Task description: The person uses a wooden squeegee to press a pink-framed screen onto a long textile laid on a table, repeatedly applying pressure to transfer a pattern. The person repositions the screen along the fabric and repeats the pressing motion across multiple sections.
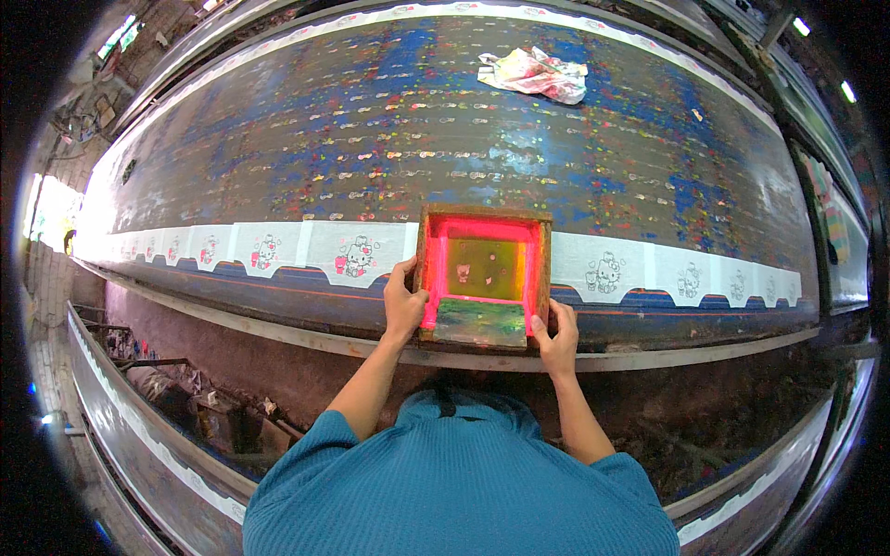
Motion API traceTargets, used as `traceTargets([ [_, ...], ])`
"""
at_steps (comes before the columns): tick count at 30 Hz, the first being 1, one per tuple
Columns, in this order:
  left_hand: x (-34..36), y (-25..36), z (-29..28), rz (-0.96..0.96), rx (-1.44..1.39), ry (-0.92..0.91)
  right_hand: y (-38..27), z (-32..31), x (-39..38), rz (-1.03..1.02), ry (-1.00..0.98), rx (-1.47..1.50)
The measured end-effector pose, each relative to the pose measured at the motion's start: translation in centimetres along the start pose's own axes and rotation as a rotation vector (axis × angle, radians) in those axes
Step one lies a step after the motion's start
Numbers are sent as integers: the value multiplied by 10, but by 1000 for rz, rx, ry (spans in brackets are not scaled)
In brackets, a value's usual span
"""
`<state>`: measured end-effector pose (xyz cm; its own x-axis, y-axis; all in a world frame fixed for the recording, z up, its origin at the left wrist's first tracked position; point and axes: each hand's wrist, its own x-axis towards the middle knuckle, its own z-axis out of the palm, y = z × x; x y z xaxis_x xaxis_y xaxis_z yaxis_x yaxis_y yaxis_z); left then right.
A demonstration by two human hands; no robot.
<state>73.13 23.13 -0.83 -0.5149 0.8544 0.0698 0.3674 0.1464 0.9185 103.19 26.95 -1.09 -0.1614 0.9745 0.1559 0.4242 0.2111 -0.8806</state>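
A wooden screen-printing frame (476,271) lies at the table's near edge, over the row of white fabric pieces. Bright pink ink lines its inner sides, its mesh is yellow-green, and a stained clear strip crosses its lower part. My left hand (405,302) is closed round the left side of the frame, and my right hand (557,340) grips its lower right corner. To the left of the frame is a white fabric piece (324,250) with a printed cartoon cat figure; another printed fabric piece (630,264) lies to the right. The fabric directly under the frame is hidden.
The long dark printing table (371,120) is spotted with blue, red and yellow ink. A crumpled stained rag (536,76) lies on its far part. A pale rail (649,358) runs along the near edge. More fabric strips lie on tables behind and beyond.
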Motion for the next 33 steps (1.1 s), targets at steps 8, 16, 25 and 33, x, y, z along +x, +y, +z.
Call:
traceTargets([
  [8,-1,3,-2,-33,-54,19,1,-6,3,64,-73,48],
  [16,-1,-8,1,31,97,16,-61,-12,0,-420,-207,-215],
  [25,0,-16,3,81,96,35,-86,26,27,-635,-311,-496],
  [33,1,-24,6,155,132,65,-88,23,84,-583,-359,-498],
])
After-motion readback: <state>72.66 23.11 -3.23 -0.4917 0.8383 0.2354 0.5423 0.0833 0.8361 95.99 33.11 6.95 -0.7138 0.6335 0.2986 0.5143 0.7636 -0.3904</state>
